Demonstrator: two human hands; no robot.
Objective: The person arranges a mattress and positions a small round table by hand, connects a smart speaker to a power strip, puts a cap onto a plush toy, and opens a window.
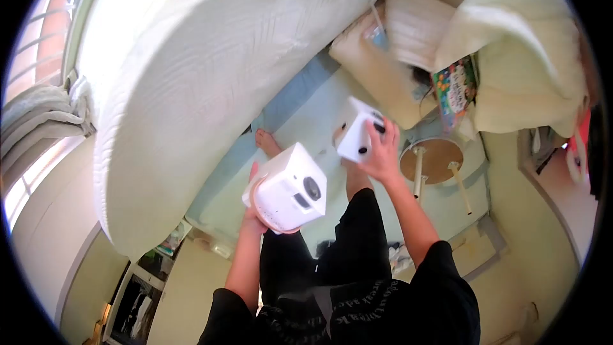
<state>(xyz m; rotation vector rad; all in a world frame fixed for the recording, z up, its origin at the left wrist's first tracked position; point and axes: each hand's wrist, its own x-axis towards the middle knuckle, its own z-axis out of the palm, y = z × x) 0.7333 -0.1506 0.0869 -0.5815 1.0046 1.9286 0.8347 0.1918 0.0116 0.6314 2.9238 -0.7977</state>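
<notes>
Risk, as I judge it: the unit, at seven o'clock from centre of view, is bulky for a single hand and could slip if my hold loosens or it tips forward. A drop to the floor could damage the lens, which faces four o'clock. The block, at two o'clock, is held near one side only; a weak pinch could let it swing or fall. Bringing both together carelessly could scuff the lens. Swinging wide toward three o'clock could catch the legs of the upturned table.

Hands: my left hand is curled around the unit's nine-o'clock side and lower edge, gripping it — some fingers hidden behind. My right hand is partly closed on the block's four-o'clock side, fingers bent over it; the thumb's position I cannot tell. Neither hand is free.
</notes>
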